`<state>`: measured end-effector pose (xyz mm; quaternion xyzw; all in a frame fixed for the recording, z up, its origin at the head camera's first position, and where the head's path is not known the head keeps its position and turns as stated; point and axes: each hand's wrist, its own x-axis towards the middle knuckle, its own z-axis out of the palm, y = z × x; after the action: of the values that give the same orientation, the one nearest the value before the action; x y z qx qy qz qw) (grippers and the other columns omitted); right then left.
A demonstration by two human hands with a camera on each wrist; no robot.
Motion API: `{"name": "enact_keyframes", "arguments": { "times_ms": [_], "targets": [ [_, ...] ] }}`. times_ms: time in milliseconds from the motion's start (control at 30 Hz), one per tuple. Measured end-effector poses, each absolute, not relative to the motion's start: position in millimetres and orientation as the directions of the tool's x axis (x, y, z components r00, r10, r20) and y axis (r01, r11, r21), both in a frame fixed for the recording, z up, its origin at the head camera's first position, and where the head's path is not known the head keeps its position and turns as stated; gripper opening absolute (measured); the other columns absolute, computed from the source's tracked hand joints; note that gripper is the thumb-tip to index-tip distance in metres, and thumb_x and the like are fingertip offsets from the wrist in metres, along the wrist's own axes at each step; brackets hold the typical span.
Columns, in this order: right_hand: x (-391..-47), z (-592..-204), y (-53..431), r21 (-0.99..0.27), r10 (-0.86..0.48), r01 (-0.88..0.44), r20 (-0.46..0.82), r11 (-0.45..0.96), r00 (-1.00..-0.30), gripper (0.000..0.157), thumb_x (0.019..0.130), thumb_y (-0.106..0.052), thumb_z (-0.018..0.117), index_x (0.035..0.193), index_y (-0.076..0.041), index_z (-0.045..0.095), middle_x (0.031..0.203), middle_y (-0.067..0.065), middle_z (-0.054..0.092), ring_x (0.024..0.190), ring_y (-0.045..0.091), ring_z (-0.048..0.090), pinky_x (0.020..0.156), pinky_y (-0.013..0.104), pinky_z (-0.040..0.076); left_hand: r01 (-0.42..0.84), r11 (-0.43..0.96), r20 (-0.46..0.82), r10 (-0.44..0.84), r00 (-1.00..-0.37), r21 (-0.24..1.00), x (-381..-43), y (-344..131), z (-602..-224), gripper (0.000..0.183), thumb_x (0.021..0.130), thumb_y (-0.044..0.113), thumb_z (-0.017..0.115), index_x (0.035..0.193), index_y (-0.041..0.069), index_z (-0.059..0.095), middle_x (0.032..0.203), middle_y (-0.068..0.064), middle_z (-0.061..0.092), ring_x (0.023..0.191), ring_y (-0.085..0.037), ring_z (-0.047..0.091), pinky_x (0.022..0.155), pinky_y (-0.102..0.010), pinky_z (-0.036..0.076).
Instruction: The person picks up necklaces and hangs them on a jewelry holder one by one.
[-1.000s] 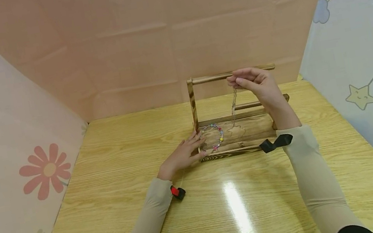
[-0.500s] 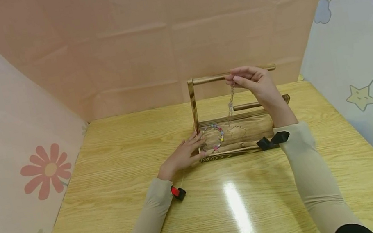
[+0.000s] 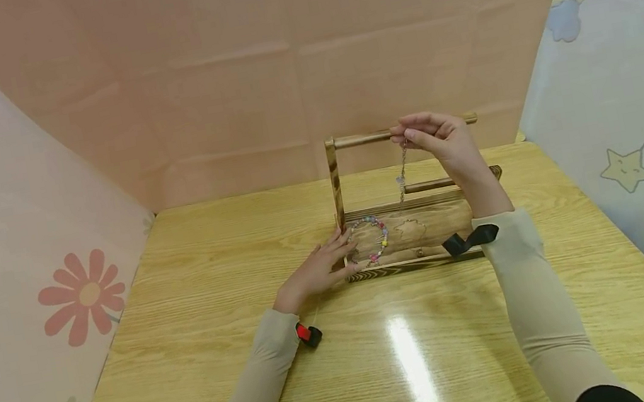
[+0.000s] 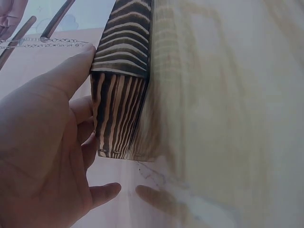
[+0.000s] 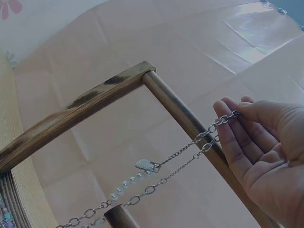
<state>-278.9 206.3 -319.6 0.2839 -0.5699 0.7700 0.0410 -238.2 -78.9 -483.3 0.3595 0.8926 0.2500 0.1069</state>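
In the head view, my right hand (image 3: 448, 146) pinches one end of a silver-coloured chain bracelet (image 3: 401, 180) between thumb and fingertips. It hangs at the free left end of the lower rod (image 3: 432, 184) of a wooden jewellery stand (image 3: 335, 184). The right wrist view shows pearl-like beads and a leaf charm (image 5: 147, 165) on the bracelet; the rod's end (image 5: 119, 217) overlaps a strand there. My left hand (image 3: 315, 270) rests on the stand's left end with fingers spread. Up close, its thumb (image 4: 78, 66) lies at the edge of the striped base (image 4: 118, 107).
A bracelet of coloured beads (image 3: 384, 233) lies at the left of the stand's tray, beside my left fingers. Right of it lies a thin gold-coloured chain (image 3: 423, 223). The upper rod (image 3: 359, 140) crosses behind my right hand. The stand is on a wood-grain table (image 3: 226, 246).
The bracelet swings left and then back right, its lower end now at the lower rod's free end. My right hand shifts only slightly. My left hand stays on the stand.
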Motion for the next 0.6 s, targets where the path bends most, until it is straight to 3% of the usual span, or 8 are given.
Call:
{"name": "enact_keyframes", "arguments": {
  "times_ms": [200,433,600],
  "targets": [
    [-282.6,-320.1,207.3,-0.851,-0.266,-0.393,0.492,-0.348,-0.829,0.025,0.089,0.008,0.052,0.113,0.015,0.057,0.100,0.013,0.070,0.091,0.021,0.068,0.081,0.029,0.054,0.588,0.616,-0.009,0.694,-0.720,0.524,-239.7,-78.2,-483.7,0.062,0.096,0.042,0.045,0.148,0.016,0.026,0.157,-0.003,0.007,0.144,-0.021,-0.002,0.110,-0.060,0.006],
    [-285.5,-322.3,210.6,-0.858,-0.254,-0.402,0.486,-0.319,-0.836,0.024,0.090,0.005,0.053,0.113,0.010,0.060,0.101,0.012,0.070,0.091,0.020,0.068,0.080,0.027,0.053,0.591,0.619,-0.012,0.695,-0.718,0.517,-241.6,-77.4,-486.4,0.062,0.096,0.045,0.044,0.148,0.017,0.025,0.157,-0.001,0.007,0.144,-0.018,-0.002,0.110,-0.060,0.007],
    [-286.3,-323.0,212.2,-0.860,-0.247,-0.399,0.481,-0.317,-0.841,0.027,0.090,0.005,0.054,0.115,0.015,0.055,0.100,0.012,0.070,0.091,0.020,0.068,0.081,0.028,0.053,0.585,0.626,-0.018,0.690,-0.723,0.516,-242.0,-77.5,-485.9,0.062,0.096,0.045,0.044,0.148,0.018,0.026,0.157,0.000,0.007,0.143,-0.017,-0.002,0.110,-0.060,0.007]
  ]
}}
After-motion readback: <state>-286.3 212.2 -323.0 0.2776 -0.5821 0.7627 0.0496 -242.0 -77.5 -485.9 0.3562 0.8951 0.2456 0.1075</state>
